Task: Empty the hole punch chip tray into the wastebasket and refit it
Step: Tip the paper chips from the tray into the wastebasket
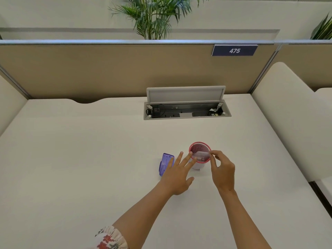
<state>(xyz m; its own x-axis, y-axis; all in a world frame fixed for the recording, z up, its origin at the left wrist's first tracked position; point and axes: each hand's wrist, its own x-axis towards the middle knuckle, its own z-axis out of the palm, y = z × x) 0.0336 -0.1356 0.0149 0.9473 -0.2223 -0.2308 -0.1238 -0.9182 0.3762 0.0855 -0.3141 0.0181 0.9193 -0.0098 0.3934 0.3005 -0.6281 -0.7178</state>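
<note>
The right hand [222,172], lower centre-right of the frame, pinches the clear chip tray [200,155] btw. thumb and fingertips, holding it over the mouth of the small pink mesh wastebasket [199,146]. The left hand [177,175] is open w/ fingers spread; its fingertips touch the tray's left end and the basket's side, gripping nothing. Just left of this hand the purple hole punch [165,165] lies on the white desk [89,159], partly hidden by the hand. A floral sleeve [109,239] shows at bottom. In the upper right, a dark blue sign [234,50] on the beige partition [107,69] reads "475".
</note>
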